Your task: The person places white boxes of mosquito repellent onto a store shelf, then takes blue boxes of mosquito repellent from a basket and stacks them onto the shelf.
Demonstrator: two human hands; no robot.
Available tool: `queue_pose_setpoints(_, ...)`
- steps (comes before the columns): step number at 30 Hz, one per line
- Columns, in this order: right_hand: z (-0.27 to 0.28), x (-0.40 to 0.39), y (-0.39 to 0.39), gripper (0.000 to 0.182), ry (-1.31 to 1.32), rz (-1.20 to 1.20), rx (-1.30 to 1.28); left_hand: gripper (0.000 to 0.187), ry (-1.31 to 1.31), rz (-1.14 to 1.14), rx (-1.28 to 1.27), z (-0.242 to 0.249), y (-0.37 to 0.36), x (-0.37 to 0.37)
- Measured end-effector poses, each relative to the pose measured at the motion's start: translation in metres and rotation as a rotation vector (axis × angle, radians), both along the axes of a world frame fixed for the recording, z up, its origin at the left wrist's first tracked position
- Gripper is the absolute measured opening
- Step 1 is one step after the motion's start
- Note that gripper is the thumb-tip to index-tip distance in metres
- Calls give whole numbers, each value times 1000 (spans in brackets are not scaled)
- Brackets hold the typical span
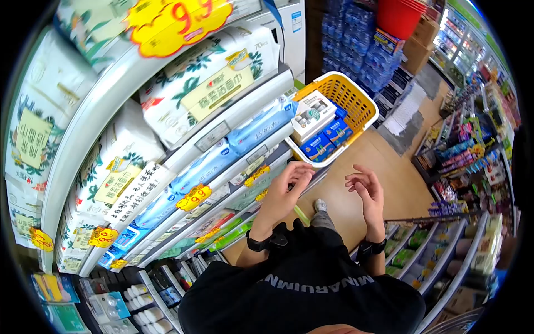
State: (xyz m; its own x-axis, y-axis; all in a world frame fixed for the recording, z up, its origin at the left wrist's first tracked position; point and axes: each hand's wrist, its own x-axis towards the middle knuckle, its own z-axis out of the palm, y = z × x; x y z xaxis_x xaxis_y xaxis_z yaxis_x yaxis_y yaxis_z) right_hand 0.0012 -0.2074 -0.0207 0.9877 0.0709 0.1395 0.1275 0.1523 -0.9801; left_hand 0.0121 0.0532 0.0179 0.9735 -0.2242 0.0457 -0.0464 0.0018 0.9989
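In the middle of the head view, my left hand (288, 188) has its fingers loosely bent and holds nothing. Its fingertips are right by the near edge of a yellow plastic basket (359, 97) with a white rim. Farther right, my right hand (367, 188) is raised over the floor with fingers apart, lightly curled and empty. Inside the basket are a white box (313, 114) with pictures on it and several blue boxes (327, 142), packed at the near end. Both wrists wear black bands.
Shelves of tissue packs (214, 83) and blue wipe packs (206, 167) rise close on my left. Shrink-wrapped water bottles (350, 42) and a red bucket (399, 19) stand beyond the basket. Another shelf unit (423, 250) is at lower right, with tiled floor (384, 153) between.
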Motion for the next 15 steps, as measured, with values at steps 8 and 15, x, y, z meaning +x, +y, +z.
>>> queue_pose_setpoints(8, -28, 137, -48, 41, 63, 163, -1, 33, 26, 125, 83, -33, -58, 82)
queue_pose_setpoints(15, -66, 238, -73, 40, 91, 224, -159, 48, 123, 418, 44, -82, -82, 142)
